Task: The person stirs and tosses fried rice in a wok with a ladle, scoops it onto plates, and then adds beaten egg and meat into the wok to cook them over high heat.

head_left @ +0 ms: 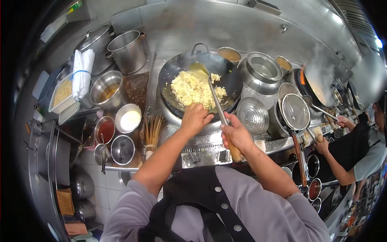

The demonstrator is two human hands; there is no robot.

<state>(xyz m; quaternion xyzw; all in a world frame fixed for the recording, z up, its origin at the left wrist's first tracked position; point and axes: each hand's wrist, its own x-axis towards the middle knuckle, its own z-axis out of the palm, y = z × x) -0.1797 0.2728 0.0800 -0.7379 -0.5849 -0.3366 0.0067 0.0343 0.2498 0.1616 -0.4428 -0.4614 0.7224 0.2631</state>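
Note:
A large dark wok [166, 76] sits on the burner in front of me, with fried rice [191, 88] mixed with yellow egg in it. At the wok's near rim, my left hand [196, 119] is closed on the edge; its grip is partly hidden by the fingers. My right hand [238, 135] is wrapped round the wooden handle of a long metal wok ladle [217, 101]. The ladle's head is blurred and lies in the far part of the wok, by the rice.
Left of the wok are a bamboo brush [153, 131], a bowl of white contents [130, 120], a pot of red sauce [105, 130] and a tall stockpot [127, 52]. To the right are a perforated skimmer [252, 116], a mesh strainer [295, 112] and a co-worker [354, 149] at a steaming wok.

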